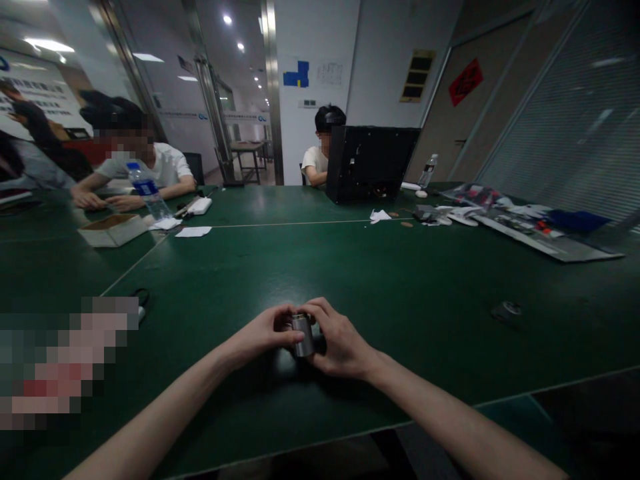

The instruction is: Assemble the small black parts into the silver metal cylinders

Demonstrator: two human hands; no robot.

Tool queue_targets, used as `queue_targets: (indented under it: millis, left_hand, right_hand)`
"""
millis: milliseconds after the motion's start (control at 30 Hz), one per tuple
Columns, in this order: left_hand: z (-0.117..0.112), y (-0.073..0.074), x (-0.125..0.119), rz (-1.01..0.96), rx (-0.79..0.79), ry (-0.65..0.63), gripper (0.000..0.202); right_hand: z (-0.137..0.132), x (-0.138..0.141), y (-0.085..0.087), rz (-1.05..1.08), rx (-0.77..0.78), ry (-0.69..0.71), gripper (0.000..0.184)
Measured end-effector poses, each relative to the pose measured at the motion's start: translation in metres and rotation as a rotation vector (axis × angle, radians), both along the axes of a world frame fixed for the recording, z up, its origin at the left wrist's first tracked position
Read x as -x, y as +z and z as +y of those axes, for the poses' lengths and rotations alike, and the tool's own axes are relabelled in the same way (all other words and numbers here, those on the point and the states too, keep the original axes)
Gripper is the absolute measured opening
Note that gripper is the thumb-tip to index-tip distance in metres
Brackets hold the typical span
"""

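Grey cylinder (305, 341) clasped in fingers (287, 338) of left hand (267, 331) and right hand (343, 341).

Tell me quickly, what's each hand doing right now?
Left hand: closed, holding the grey metal cylinder.
Right hand: curled around the same cylinder, from the other side.

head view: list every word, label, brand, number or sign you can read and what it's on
None reads with certainty.
Red door sign: dark marking, too blurred.
Far-left wall lettering: too blurred.
Glass door lettering: too small.
Both bottle labels: too blurred.
White wall sheet: too faint.
Metal cylinder: no text visible.
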State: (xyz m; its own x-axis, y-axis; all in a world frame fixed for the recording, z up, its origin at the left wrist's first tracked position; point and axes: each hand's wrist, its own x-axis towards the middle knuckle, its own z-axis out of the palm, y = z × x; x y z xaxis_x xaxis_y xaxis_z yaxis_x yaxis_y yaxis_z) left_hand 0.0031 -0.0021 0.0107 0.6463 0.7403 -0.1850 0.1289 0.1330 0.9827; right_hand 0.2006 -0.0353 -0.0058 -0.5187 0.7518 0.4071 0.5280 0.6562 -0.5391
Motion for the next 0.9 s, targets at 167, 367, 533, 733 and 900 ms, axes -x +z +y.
queue_targets:
  millis: [167,367,533,733,900]
  left_hand:
    - [0.001,0.003,0.003,-0.021,0.025,-0.010,0.043]
    - [0.000,0.006,0.005,-0.067,0.062,-0.007,0.043]
    - [0.000,0.005,0.005,-0.121,0.127,-0.025,0.044]
    - [0.000,-0.002,0.003,-0.158,0.213,0.037,0.049]
    - [-0.001,-0.002,0.001,-0.093,0.256,0.021,0.056]
  right_hand:
    - [0.000,-0.001,0.003,0.018,-0.007,-0.004,0.061]
    - [0.000,-0.002,0.003,0.029,0.018,0.021,0.064]
    - [0.002,-0.002,0.006,0.082,0.064,0.015,0.062]
    - [0.011,-0.003,0.002,0.290,0.422,-0.007,0.062]
    - [0.019,-0.002,-0.011,0.495,0.836,0.070,0.063]
